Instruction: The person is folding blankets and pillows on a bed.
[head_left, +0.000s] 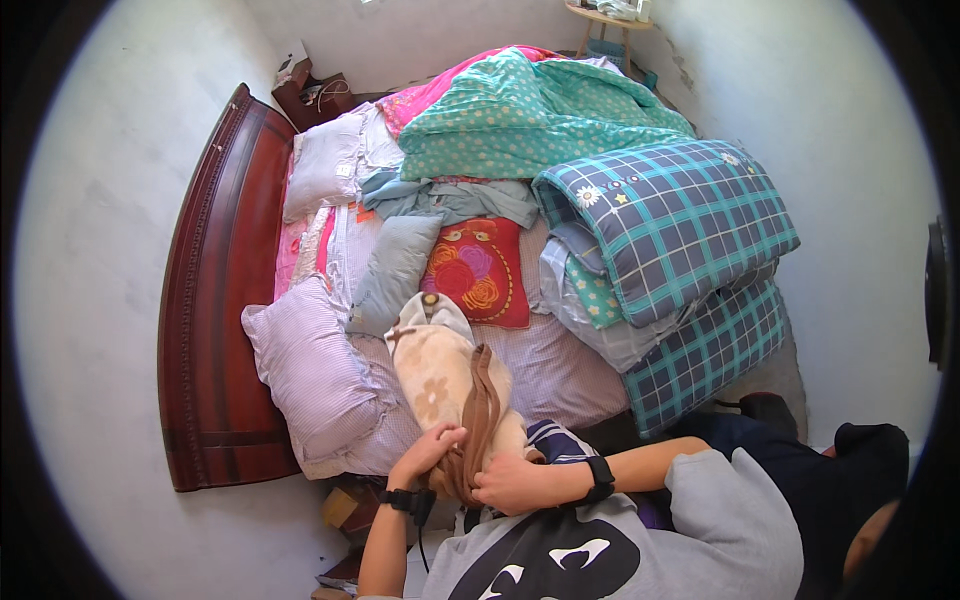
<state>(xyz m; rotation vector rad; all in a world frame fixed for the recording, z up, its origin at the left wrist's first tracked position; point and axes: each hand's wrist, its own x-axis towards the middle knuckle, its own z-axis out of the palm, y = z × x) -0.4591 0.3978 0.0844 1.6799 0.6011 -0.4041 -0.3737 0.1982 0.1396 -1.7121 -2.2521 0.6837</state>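
A cream plush cloth piece, with a brown flower print, stretches from my lap onto the near side of the bed. Whether it is a garment or a cover, I cannot tell. Its far end is pale grey with a round dark spot. Along its right side runs a folded brown fabric band, bunched up near my body. My left hand holds the bunched brown fabric from the left. My right hand grips the same fabric lower down, fingers curled in; its fingertips are partly hidden.
The bed holds a striped pillow, a grey pillow, a red floral cushion, a green quilt and a folded plaid quilt. A dark wooden headboard rises at left. Someone's dark-clothed leg shows at lower right.
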